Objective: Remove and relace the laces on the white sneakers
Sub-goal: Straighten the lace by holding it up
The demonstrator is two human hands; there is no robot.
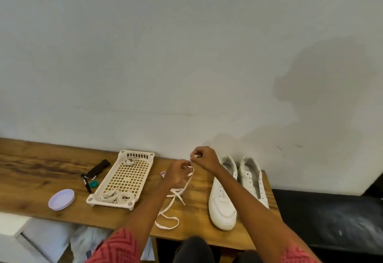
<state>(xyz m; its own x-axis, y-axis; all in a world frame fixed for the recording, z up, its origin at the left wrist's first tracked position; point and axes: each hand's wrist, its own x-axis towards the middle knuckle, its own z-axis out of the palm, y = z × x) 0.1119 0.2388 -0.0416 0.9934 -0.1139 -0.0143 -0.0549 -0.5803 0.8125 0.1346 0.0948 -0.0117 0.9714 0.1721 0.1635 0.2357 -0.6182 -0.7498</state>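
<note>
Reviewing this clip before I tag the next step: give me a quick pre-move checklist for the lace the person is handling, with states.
1. Flat white lace free of both shoes: ok.
2. Right hand grip on lace tip: ok, pinched.
3. Left hand holds the lace: ok, fingers curled round it.
4. Lace free of knots: cannot tell.
5. Two white leather sneakers unlaced: ok, eyelets look empty.
6. Cream plastic lattice tray has room: ok.
</note>
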